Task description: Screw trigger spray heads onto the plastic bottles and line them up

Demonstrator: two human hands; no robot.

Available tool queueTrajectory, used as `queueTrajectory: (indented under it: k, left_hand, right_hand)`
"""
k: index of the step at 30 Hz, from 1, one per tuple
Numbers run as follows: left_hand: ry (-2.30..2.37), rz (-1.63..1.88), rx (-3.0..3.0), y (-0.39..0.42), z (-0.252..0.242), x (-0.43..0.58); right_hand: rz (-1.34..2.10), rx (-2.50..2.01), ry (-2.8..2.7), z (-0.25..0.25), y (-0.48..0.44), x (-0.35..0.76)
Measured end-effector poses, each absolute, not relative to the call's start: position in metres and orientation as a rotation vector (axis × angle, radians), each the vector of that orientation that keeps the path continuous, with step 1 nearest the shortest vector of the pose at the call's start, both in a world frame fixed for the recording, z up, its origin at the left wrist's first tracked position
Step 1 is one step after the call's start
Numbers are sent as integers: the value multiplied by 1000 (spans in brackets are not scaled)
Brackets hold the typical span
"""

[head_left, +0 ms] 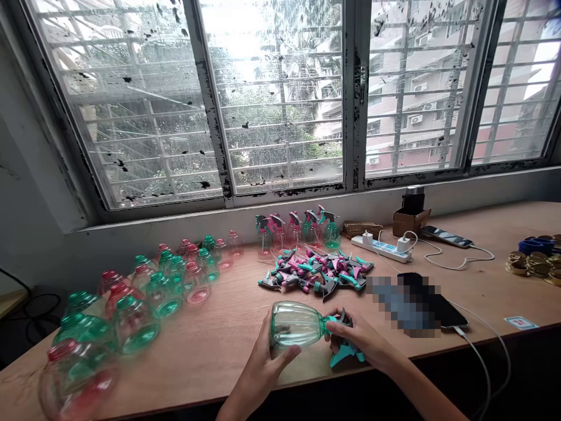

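Observation:
A clear green spray bottle (295,325) lies sideways in the air above the table's front edge, its base to the left and its neck to the right. My left hand (268,356) is wrapped round the base end. At the neck, my right hand (357,333) grips a grey and teal trigger sprayer head (347,354), whose collar meets the bottle's mouth. Whether the collar is threaded on, I cannot tell. Behind my hands lies a pile of loose pink, teal and grey sprayer heads (315,272).
Several open green and red bottles (135,327) stand at the left. By the wall are several bottles with sprayers fitted (294,231). To the right lie a power strip (381,248), a phone (447,238), a partly blurred phone (433,304) with cables, and gold rings (537,263).

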State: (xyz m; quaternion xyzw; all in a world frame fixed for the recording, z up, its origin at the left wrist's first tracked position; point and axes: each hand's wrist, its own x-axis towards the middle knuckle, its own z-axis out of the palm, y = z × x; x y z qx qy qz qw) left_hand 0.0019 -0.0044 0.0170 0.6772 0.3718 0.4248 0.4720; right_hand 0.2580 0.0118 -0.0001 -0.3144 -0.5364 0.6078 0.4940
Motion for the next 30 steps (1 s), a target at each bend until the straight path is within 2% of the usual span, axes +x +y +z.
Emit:
queueTrajectory:
  k: [30]
  left_hand:
    - [903,1009,1709,-3,12,-1]
  right_hand:
    - [1488,-750,-1288,1,10,258]
